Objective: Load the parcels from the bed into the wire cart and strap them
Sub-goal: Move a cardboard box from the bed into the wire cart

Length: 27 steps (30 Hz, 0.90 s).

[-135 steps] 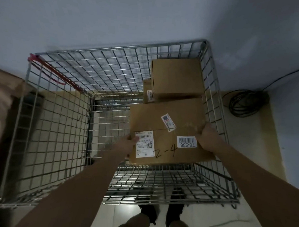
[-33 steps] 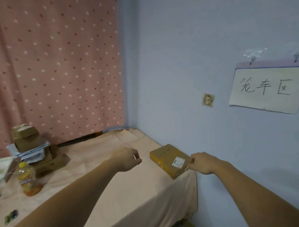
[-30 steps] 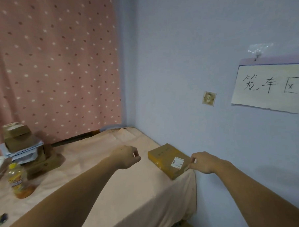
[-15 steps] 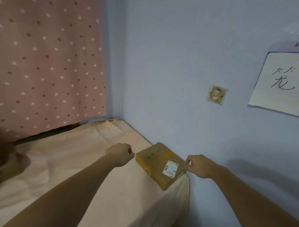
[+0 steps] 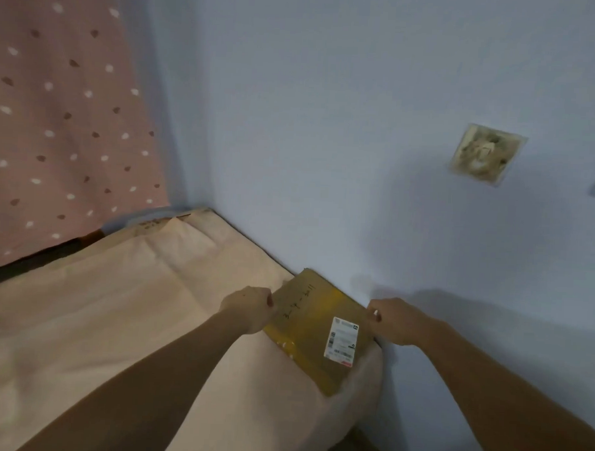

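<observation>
Your flat brown cardboard parcel (image 5: 314,325) lies at the corner of the bed with the pale peach sheet (image 5: 115,302), tight against the blue wall (image 5: 362,126), its white shipping label (image 5: 341,342) facing up. Your left hand (image 5: 248,311) is curled against its left edge and your right hand (image 5: 396,320) pinches the edge on the wall side, so both hands are closing on the parcel; whether either has a firm hold yet, you cannot tell, and the parcel rests on the sheet. It looks thin and stiff, probably light, so it should lift without sagging. The taped, glossy patches may be slick, so take the bare cardboard edges on opposite sides, thumbs on top and fingers under. The soft mattress gives, so slide your fingers beneath before lifting. The wire cart is out of view.
</observation>
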Each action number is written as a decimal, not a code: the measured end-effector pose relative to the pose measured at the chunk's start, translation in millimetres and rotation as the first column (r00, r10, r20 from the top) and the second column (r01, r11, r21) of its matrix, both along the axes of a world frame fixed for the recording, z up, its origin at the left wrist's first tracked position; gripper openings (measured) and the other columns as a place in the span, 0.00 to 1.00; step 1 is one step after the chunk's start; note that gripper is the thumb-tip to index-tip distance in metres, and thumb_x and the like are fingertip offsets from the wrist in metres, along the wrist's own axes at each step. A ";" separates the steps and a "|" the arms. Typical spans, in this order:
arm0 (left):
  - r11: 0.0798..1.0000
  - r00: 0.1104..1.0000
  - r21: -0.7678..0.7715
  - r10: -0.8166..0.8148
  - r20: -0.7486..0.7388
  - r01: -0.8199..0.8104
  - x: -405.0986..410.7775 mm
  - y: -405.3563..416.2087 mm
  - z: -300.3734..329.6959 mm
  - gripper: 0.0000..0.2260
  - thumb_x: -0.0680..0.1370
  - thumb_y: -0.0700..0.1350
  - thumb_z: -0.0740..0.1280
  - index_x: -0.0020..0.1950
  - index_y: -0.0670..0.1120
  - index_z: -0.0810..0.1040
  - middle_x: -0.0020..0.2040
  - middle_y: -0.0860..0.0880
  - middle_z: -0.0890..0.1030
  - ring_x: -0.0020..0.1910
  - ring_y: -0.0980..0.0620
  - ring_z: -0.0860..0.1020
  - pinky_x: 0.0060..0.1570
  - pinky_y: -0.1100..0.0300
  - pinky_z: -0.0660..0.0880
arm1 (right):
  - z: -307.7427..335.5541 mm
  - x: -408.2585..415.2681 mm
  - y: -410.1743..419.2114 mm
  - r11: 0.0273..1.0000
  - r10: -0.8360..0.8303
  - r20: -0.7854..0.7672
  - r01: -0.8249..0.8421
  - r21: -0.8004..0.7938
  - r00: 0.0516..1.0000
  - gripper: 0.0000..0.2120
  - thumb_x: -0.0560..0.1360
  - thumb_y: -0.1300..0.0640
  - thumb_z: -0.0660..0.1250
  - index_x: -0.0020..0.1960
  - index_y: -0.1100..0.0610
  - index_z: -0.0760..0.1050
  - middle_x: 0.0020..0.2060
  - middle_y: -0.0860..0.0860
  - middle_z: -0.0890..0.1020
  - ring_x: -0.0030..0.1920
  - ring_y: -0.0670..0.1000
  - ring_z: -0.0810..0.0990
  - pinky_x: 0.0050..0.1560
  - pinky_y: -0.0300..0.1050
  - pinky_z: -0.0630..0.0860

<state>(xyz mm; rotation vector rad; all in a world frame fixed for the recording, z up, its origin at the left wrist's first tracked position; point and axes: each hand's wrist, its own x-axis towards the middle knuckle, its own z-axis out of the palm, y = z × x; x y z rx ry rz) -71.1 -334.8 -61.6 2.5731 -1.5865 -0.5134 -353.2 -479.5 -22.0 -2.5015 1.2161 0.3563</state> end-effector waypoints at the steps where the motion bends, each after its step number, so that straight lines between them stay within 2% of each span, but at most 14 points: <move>1: 1.000 1.000 0.014 0.006 -0.005 -0.006 3.5 -9.9 -7.1 0.17 0.82 0.59 0.57 0.61 0.52 0.79 0.51 0.52 0.79 0.49 0.49 0.78 0.42 0.56 0.70 | -7.5 2.4 -8.4 1.000 0.006 -0.018 -0.006 0.006 1.000 0.09 0.80 0.47 0.63 0.48 0.51 0.73 0.42 0.45 0.77 0.43 0.48 0.76 0.40 0.41 0.70; 3: 0.999 0.999 0.032 0.027 -0.026 -0.026 11.2 -29.3 -24.6 0.17 0.82 0.58 0.56 0.62 0.52 0.78 0.51 0.52 0.78 0.49 0.49 0.77 0.42 0.56 0.70 | -24.3 6.7 -28.0 0.999 0.028 -0.063 -0.026 0.034 0.998 0.09 0.80 0.47 0.63 0.43 0.49 0.70 0.38 0.42 0.72 0.43 0.48 0.73 0.37 0.39 0.66; 6: 0.997 0.995 0.040 0.073 -0.074 -0.070 21.8 -57.8 -55.8 0.20 0.82 0.60 0.57 0.68 0.52 0.75 0.57 0.50 0.79 0.53 0.48 0.78 0.45 0.55 0.73 | -54.3 13.1 -62.3 0.993 -0.044 -0.092 0.054 0.109 0.995 0.08 0.79 0.50 0.63 0.44 0.52 0.74 0.39 0.47 0.75 0.43 0.49 0.74 0.38 0.40 0.68; 8: 0.991 0.984 0.025 0.136 -0.111 -0.134 26.7 -73.9 -79.5 0.24 0.82 0.62 0.58 0.73 0.51 0.70 0.66 0.48 0.76 0.60 0.46 0.77 0.55 0.51 0.76 | -78.7 15.4 -79.9 0.966 -0.177 -0.060 0.185 0.182 0.982 0.11 0.79 0.51 0.64 0.40 0.54 0.74 0.35 0.48 0.76 0.34 0.46 0.75 0.33 0.37 0.68; 10: 0.976 0.969 0.017 0.218 -0.113 -0.218 28.9 -87.3 -104.8 0.28 0.83 0.64 0.57 0.78 0.49 0.65 0.72 0.46 0.72 0.69 0.43 0.73 0.64 0.46 0.73 | -103.7 16.1 -92.2 0.898 -0.342 -0.025 0.334 0.288 0.939 0.14 0.78 0.52 0.66 0.34 0.54 0.71 0.30 0.50 0.74 0.25 0.43 0.71 0.27 0.35 0.65; 12: 0.949 0.946 0.037 0.314 -0.078 -0.312 28.5 -97.3 -128.5 0.31 0.82 0.66 0.55 0.78 0.48 0.65 0.75 0.44 0.71 0.72 0.41 0.70 0.68 0.43 0.71 | -126.0 14.2 -97.5 0.778 -0.493 -0.066 0.474 0.413 0.867 0.13 0.79 0.50 0.66 0.40 0.57 0.73 0.35 0.54 0.76 0.31 0.48 0.75 0.33 0.38 0.71; 14: 0.920 0.916 0.080 0.390 -0.089 -0.384 29.2 -106.2 -150.4 0.32 0.82 0.67 0.54 0.78 0.46 0.66 0.74 0.43 0.71 0.72 0.40 0.71 0.69 0.42 0.70 | -146.2 14.9 -98.4 0.623 -0.621 -0.111 0.574 0.531 0.776 0.13 0.80 0.48 0.68 0.49 0.59 0.74 0.42 0.55 0.78 0.40 0.53 0.79 0.44 0.46 0.78; 16: 0.900 0.889 0.121 0.433 -0.149 -0.418 33.0 -114.3 -169.1 0.33 0.82 0.68 0.53 0.76 0.45 0.67 0.72 0.42 0.73 0.70 0.39 0.73 0.68 0.41 0.72 | -160.5 19.5 -99.2 0.513 -0.725 -0.093 0.624 0.590 0.683 0.18 0.80 0.49 0.69 0.62 0.61 0.71 0.48 0.57 0.79 0.48 0.57 0.83 0.53 0.54 0.80; 18: 0.880 0.846 0.140 0.476 -0.242 -0.455 39.9 -120.1 -184.1 0.31 0.82 0.67 0.55 0.74 0.45 0.69 0.67 0.41 0.76 0.65 0.38 0.76 0.64 0.42 0.75 | -169.8 23.0 -97.5 0.410 -0.835 -0.038 0.667 0.622 0.549 0.32 0.79 0.51 0.71 0.73 0.63 0.60 0.54 0.61 0.79 0.51 0.61 0.83 0.50 0.56 0.80; 19: 0.865 0.809 0.139 0.500 -0.309 -0.482 42.9 -121.0 -190.0 0.30 0.82 0.67 0.57 0.73 0.44 0.69 0.65 0.41 0.77 0.62 0.38 0.78 0.62 0.42 0.77 | -174.2 24.5 -95.1 0.342 -0.878 -0.038 0.679 0.649 0.478 0.36 0.78 0.50 0.72 0.76 0.63 0.56 0.55 0.62 0.79 0.51 0.62 0.83 0.48 0.55 0.80; 20: 0.852 0.772 0.128 0.516 -0.370 -0.508 44.7 -120.6 -195.4 0.30 0.82 0.66 0.59 0.72 0.43 0.70 0.63 0.41 0.77 0.60 0.38 0.79 0.60 0.42 0.78 | -179.3 25.5 -91.4 0.265 -0.905 -0.067 0.679 0.685 0.420 0.38 0.77 0.48 0.73 0.75 0.63 0.57 0.56 0.62 0.79 0.51 0.62 0.83 0.47 0.55 0.81; 21: 0.842 0.749 0.108 0.522 -0.408 -0.528 45.2 -119.4 -197.7 0.29 0.82 0.65 0.61 0.72 0.43 0.70 0.62 0.40 0.77 0.59 0.38 0.79 0.59 0.42 0.79 | -182.5 26.7 -85.9 0.202 -0.911 -0.111 0.663 0.721 0.397 0.35 0.77 0.47 0.73 0.73 0.63 0.61 0.56 0.62 0.80 0.51 0.63 0.83 0.51 0.57 0.82; 23: 0.833 0.737 0.079 0.525 -0.426 -0.548 45.7 -118.9 -198.9 0.28 0.82 0.64 0.62 0.72 0.44 0.70 0.62 0.40 0.77 0.59 0.38 0.79 0.58 0.42 0.79 | -189.3 28.5 -78.8 0.151 -0.885 -0.168 0.608 0.780 0.435 0.28 0.78 0.46 0.72 0.69 0.62 0.70 0.57 0.62 0.81 0.55 0.64 0.82 0.62 0.62 0.79; 27: 0.803 0.692 0.115 0.567 -0.447 -0.584 49.6 -107.8 -185.3 0.30 0.80 0.66 0.64 0.73 0.46 0.69 0.65 0.40 0.75 0.61 0.37 0.78 0.60 0.42 0.79 | -178.9 25.3 -76.3 0.173 -0.858 -0.135 0.527 0.832 0.495 0.29 0.75 0.51 0.76 0.70 0.58 0.68 0.62 0.62 0.78 0.62 0.65 0.78 0.66 0.64 0.75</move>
